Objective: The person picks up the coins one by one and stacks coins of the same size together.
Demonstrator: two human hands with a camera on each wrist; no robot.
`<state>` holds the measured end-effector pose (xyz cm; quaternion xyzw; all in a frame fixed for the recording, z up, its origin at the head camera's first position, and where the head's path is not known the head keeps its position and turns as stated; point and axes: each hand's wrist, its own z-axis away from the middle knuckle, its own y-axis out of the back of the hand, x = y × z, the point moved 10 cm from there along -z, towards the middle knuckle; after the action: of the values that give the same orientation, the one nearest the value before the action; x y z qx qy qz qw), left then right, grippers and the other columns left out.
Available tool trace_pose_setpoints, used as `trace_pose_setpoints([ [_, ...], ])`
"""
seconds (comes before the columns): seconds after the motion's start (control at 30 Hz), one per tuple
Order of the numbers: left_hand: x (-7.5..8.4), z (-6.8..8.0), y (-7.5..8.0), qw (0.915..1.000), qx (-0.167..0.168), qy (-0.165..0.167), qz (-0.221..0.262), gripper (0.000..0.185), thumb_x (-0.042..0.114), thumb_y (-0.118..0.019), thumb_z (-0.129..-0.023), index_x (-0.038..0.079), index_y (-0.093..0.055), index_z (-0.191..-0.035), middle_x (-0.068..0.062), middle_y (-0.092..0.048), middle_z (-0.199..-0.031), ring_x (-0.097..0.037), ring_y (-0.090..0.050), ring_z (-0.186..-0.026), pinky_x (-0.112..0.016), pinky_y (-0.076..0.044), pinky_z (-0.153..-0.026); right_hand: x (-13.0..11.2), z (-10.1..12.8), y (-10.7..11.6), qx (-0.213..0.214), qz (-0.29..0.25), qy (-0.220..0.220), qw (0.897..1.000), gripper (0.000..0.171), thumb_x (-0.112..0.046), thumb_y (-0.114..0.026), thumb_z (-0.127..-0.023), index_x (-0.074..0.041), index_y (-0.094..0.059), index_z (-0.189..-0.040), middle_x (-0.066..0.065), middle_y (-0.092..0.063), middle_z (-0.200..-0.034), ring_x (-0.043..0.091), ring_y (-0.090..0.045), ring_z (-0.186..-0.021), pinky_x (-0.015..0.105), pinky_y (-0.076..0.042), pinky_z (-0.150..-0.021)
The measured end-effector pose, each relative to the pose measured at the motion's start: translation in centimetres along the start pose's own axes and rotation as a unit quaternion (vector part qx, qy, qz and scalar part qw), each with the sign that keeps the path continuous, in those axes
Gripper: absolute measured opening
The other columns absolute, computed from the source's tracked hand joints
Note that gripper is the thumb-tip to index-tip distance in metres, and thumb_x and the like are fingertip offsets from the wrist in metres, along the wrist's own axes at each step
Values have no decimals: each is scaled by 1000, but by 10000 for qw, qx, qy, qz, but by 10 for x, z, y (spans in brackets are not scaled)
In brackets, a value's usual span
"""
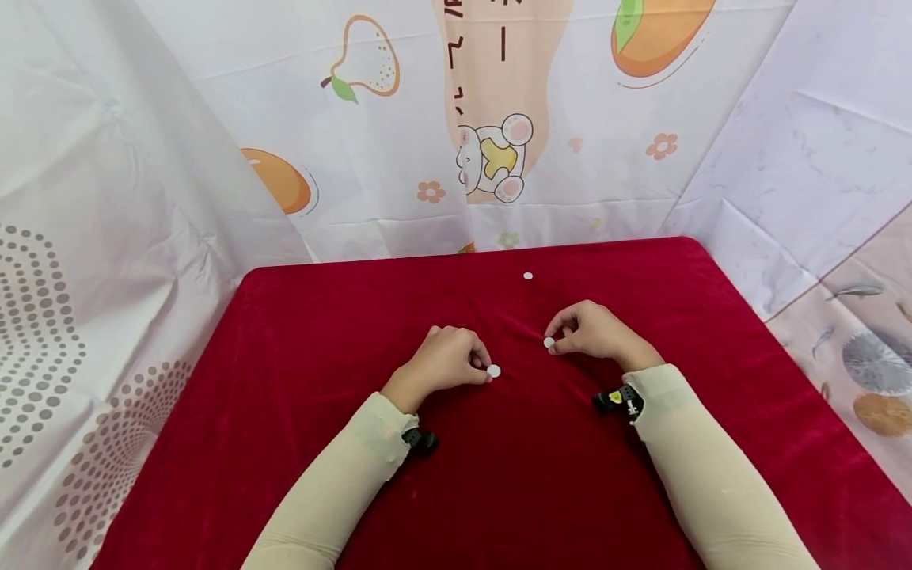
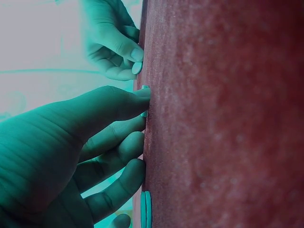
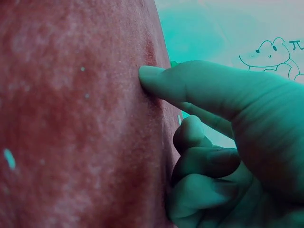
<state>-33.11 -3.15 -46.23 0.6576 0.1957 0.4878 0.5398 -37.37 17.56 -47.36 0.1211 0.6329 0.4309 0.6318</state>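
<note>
White disc (image 1: 494, 370) at left hand (image 1: 445, 360) fingertips, second disc (image 1: 549, 342) pinched by right hand (image 1: 594, 331)

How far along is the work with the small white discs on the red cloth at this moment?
Early, by the look of it. Nothing appears gathered or set aside yet. In hand: the left hand has its fingertips at a white disc, and the right hand at a second disc, both low on the red cloth. Whether either is lifted cannot be told. Left: a third disc lies untouched farther back.
</note>
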Motion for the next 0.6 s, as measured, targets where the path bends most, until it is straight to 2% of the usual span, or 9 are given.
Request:
trace_pose_setpoints([
  [0.3,2,1,2,10000,-4,36,5,10,38,-87,-82,31,-80,-85,23,-65,-74,-1,-59,-78,-39,-39,-87,-14,3,2,77,496,223,9985,18,-18,-88,-81,-23,-81,-96,2,-61,-71,19,-55,-68,32,-48,-65],
  [0.6,2,1,2,10000,-12,29,-38,10,38,-87,-83,31,-80,-86,24,-65,-74,-1,-59,-78,-39,-39,-88,-10,4,0,4,405,65,9992,15,-17,-87,-82,-20,-81,-95,3,-62,-70,18,-54,-65,30,-47,-63],
])
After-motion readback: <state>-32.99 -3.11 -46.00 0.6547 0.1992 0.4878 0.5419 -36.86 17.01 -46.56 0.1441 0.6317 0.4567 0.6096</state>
